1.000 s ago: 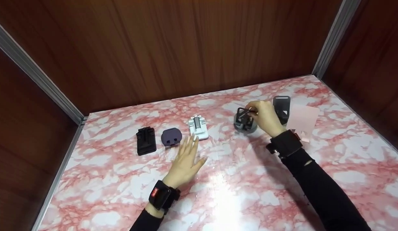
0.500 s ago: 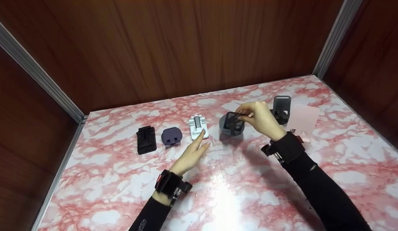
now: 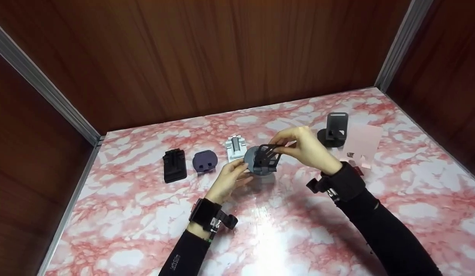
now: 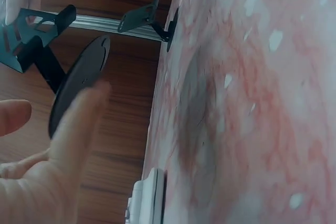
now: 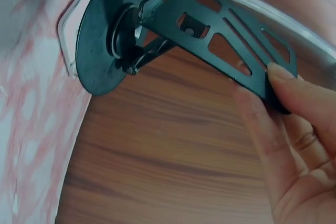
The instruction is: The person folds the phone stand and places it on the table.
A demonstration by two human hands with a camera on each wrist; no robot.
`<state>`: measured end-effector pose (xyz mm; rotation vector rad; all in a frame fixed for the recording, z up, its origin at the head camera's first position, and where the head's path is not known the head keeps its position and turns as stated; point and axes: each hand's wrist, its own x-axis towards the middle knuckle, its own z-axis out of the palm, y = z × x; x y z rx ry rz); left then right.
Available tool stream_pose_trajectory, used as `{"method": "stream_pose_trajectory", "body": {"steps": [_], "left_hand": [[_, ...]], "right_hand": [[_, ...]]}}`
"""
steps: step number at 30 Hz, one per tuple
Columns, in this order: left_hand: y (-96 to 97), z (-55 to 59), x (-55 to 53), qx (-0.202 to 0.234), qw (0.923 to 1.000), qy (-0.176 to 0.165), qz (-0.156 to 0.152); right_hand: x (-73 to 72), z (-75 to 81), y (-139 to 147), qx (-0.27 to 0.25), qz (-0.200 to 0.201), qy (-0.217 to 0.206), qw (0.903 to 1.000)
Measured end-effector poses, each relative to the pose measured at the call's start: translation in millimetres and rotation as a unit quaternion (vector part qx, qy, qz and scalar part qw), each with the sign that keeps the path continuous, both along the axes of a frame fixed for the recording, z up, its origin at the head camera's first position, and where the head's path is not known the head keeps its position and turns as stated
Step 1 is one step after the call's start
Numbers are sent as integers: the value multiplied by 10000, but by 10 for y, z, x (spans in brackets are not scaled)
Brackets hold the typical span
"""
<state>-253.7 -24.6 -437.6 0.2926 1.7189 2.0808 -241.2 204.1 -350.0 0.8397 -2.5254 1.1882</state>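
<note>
In the head view my right hand (image 3: 308, 147) pinches the slotted back plate of a dark phone stand (image 5: 210, 30) between thumb and fingers. The stand hangs tilted above the table, its round base (image 5: 113, 40) turned toward my left hand (image 3: 229, 180). That hand is at the base's left edge, thumb and fingers spread apart. One finger overlaps the disc (image 4: 84, 72) in the left wrist view; whether it touches cannot be told. Just behind the left hand lies a folded white phone stand (image 3: 236, 147).
Left of the hands, a folded black stand (image 3: 175, 166) and a purple rounded stand (image 3: 205, 161) lie on the pink marbled table (image 3: 126, 222). At the right are an upright dark stand (image 3: 337, 126) and a pink stand (image 3: 362, 143). Wood-grain panels (image 3: 237, 57) enclose the back and sides.
My right hand has lifted the dark phone stand and carried it left, turning its base leftward. The left hand has moved right to the base, its fingers now spread beside the rim.
</note>
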Motion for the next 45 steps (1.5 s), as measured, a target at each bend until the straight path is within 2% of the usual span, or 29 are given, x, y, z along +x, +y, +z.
{"method": "stream_pose_trajectory", "body": {"steps": [7, 11, 15, 18, 22, 25, 32, 39, 45], "left_hand": [[-7, -17, 8, 259, 9989, 70, 380], [-24, -37, 1, 323, 9985, 136, 422], [-48, 0, -4, 352, 9983, 131, 445], [-68, 45, -12, 317, 9984, 90, 463], [-97, 84, -20, 241, 9982, -3, 554], [-111, 97, -16, 119, 9983, 37, 571], [-93, 121, 26, -220, 9968, 527, 566], [-60, 159, 57, -401, 9873, 1383, 664], [-56, 173, 56, -451, 9849, 1508, 725]], "right_hand": [[10, -27, -51, -218, 324, -335, 9987], [16, -41, -101, -574, 122, -650, 9962], [15, -121, -130, -967, -123, -1124, 9889], [-4, -215, -127, -1390, 40, -1407, 9802], [-6, -264, -155, -1790, 317, -1481, 9721], [-7, -277, -177, -1881, 334, -1498, 9701], [-22, -283, -202, -1896, 235, -1721, 9664], [-37, -310, -190, -2074, 259, -2109, 9549], [-40, -292, -183, -2080, 374, -2149, 9535]]}}
